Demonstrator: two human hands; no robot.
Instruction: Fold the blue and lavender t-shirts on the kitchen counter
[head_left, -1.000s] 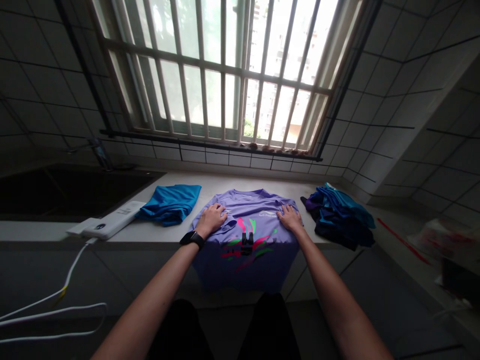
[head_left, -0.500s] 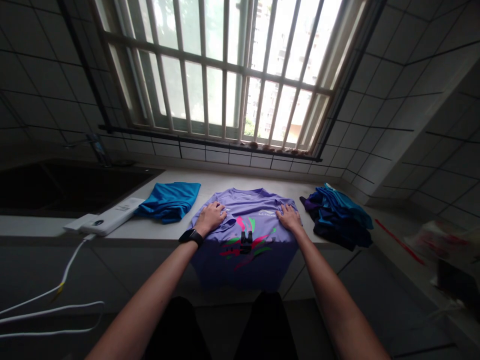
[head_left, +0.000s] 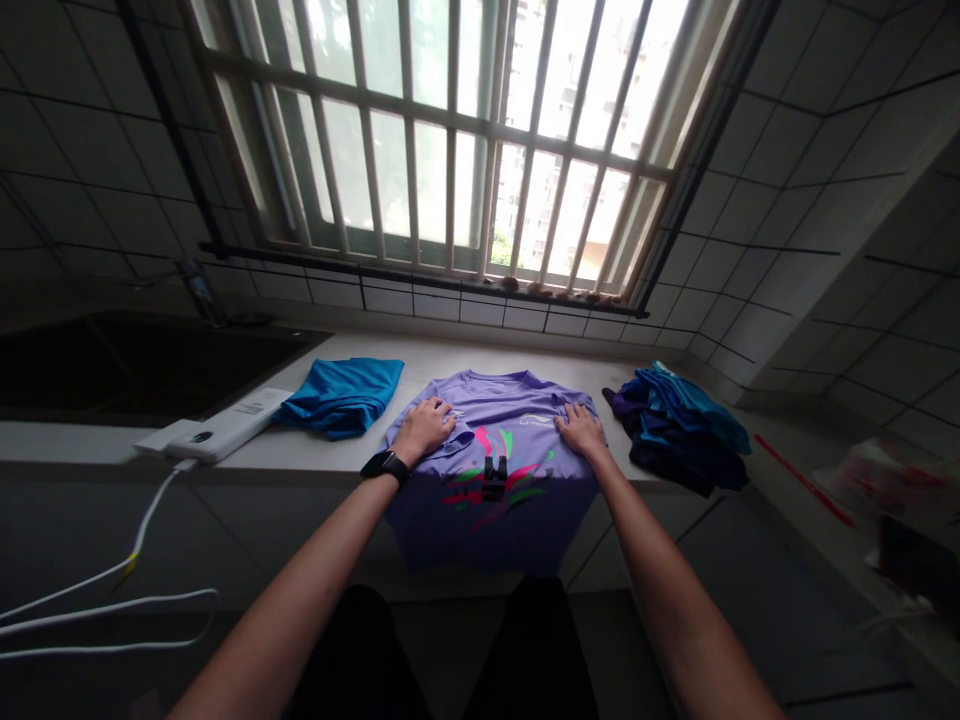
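**Under the barred window, a shirt spread flat**

The pale surface [head_left: 330, 455] runs below a barred window [head_left: 450, 150]; on it lies the purple shirt [head_left: 510, 405], front up, collar toward the window, its lower part hanging over the near edge. The sleeves seem turned in, and we judge the body not yet folded. A folded blue shirt [head_left: 341, 395] lies left; a loose heap of clothes [head_left: 679, 430] lies right. Our left hand [head_left: 425, 428] and right hand [head_left: 580, 432] press its shoulders, each grip spread wide, holding nothing; the print is pink, green and black.
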